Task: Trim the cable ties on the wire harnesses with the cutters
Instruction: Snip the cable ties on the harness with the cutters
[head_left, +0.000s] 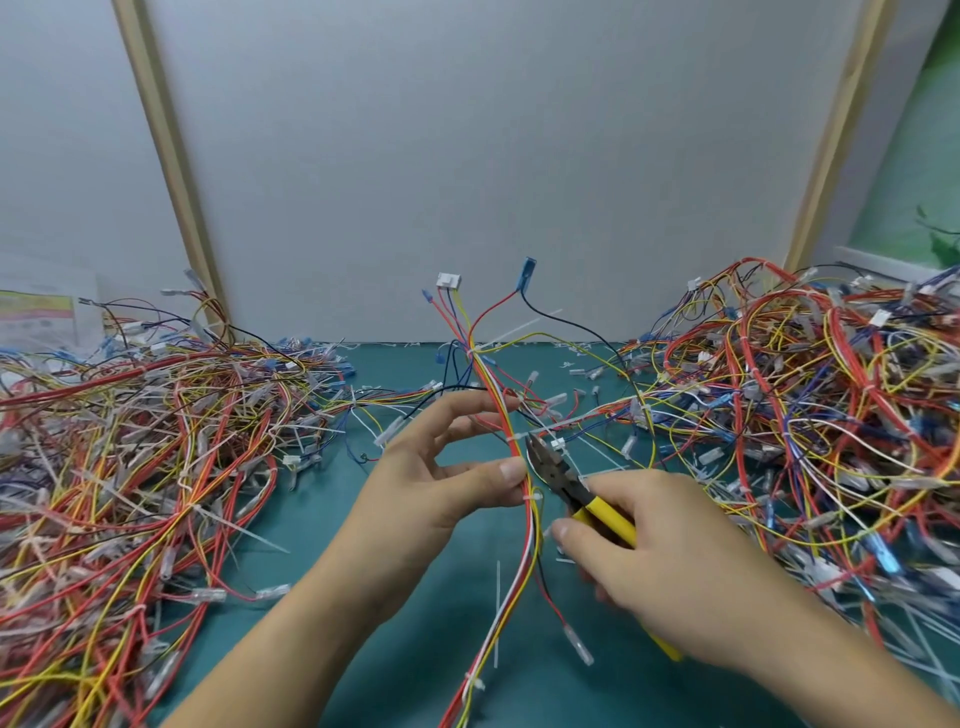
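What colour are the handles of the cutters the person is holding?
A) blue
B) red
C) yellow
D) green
C: the cutters gripped in the right hand have yellow handles, while the left hand holds the wire harness.

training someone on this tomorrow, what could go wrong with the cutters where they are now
The tip of the cutters sits right by the harness at the cable tie, so it might nick wire insulation. The left hand pinches the harness just below that tip; its thumb could get caught.
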